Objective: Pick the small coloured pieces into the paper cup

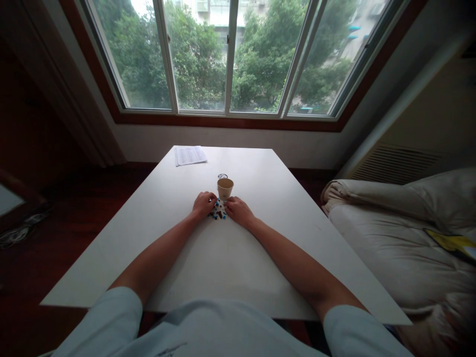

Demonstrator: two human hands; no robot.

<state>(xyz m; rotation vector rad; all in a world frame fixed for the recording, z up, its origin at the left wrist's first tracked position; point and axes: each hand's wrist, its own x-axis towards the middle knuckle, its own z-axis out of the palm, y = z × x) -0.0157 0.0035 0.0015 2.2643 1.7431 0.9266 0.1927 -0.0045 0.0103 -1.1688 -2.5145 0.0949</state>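
A paper cup (225, 190), brown inside and pale outside, stands upright on the white table. Just in front of it lies a loose scatter of small blue, brown and white bead-like pieces (219, 214). To the left of the pieces, my left hand (204, 205) rests with its fingers curled together at their edge. My right hand (239, 210) is at their right side, fingers bent and closed near the cup's base. Whatever either hand may pinch is too small or hidden to make out.
Sheets of printed paper (190, 155) lie at the table's far left corner. A thin loop-like item (222, 176) sits behind the cup. The white table (223, 267) stands before a window (226, 59). To its right is a pale sofa (372, 238).
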